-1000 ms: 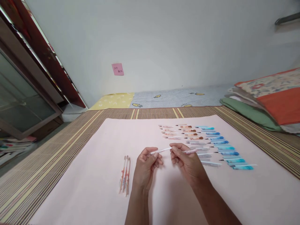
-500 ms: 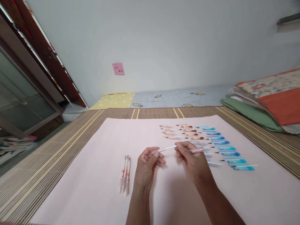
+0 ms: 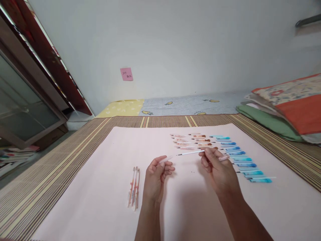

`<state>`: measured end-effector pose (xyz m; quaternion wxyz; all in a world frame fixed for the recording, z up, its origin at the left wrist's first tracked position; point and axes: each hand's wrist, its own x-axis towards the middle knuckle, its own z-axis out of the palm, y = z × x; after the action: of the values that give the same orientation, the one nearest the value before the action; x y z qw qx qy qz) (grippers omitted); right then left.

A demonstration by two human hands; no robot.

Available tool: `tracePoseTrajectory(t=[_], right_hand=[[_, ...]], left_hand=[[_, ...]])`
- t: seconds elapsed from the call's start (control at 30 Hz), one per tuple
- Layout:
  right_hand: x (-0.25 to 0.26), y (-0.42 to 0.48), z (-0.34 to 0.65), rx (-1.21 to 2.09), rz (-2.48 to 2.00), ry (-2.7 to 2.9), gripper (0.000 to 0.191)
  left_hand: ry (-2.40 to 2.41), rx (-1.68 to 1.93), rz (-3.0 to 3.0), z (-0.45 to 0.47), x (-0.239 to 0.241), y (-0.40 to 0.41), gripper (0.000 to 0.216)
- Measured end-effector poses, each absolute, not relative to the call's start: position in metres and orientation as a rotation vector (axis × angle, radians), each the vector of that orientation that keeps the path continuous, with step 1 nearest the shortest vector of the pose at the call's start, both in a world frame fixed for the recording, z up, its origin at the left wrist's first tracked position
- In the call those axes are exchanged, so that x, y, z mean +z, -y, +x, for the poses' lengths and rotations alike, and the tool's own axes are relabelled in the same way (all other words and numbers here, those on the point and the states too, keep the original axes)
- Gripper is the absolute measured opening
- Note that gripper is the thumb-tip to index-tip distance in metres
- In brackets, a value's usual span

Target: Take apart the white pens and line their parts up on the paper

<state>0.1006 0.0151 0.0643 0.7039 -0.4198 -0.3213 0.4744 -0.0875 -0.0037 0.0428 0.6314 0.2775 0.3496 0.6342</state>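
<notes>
My right hand (image 3: 220, 169) pinches a thin white pen refill (image 3: 190, 153) with its dark tip pointing left, and a pinkish clear pen part (image 3: 224, 157) sticks out to the right of its fingers. My left hand (image 3: 156, 175) is closed on a clear pen barrel (image 3: 167, 158), now apart from the refill. Both hands hover over a pale pink sheet (image 3: 105, 187). Rows of pen parts lie beyond the right hand: pink and brown ones (image 3: 193, 141) and blue ones (image 3: 240, 159). Three assembled pens (image 3: 133, 186) lie left of my left hand.
The pink sheet lies on a striped mat (image 3: 50, 167). Folded bedding and pillows (image 3: 283, 107) sit at the right. A glass-fronted cabinet (image 3: 22, 100) and stacked magazines (image 3: 12, 157) are at the left. A pink note (image 3: 126, 74) is stuck on the wall.
My right hand has moved right and pulled the white refill out of the clear barrel, which stays in my left hand. The two parts are now separated.
</notes>
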Motion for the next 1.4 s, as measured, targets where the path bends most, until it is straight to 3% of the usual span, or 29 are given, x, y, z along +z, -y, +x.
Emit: tracePoseTrajectory(t=[0.67, 0.83, 1.03, 1.17, 1.4], right_hand=[[0.05, -0.013, 0.072, 1.181, -0.986, 0.861, 0.042], [0.046, -0.013, 0.076, 1.205, -1.058, 0.956, 0.036], [0.051, -0.01, 0.09, 0.882, -1.202, 1.395, 0.03], [0.049, -0.007, 0.089, 1.001, -1.172, 1.529, 0.021], [0.019, -0.033, 0.096, 1.139, -1.148, 1.313, 0.029]], left_hand=[[-0.781, 1.369, 0.815, -0.079, 0.043, 0.005, 0.038], [-0.81, 1.366, 0.847, -0.08, 0.043, 0.005, 0.034], [-0.858, 1.311, 0.885, -0.084, 0.042, 0.005, 0.032], [-0.859, 1.236, 0.917, -0.082, 0.04, 0.005, 0.032], [-0.971, 1.24, 0.878, -0.083, 0.036, 0.002, 0.048]])
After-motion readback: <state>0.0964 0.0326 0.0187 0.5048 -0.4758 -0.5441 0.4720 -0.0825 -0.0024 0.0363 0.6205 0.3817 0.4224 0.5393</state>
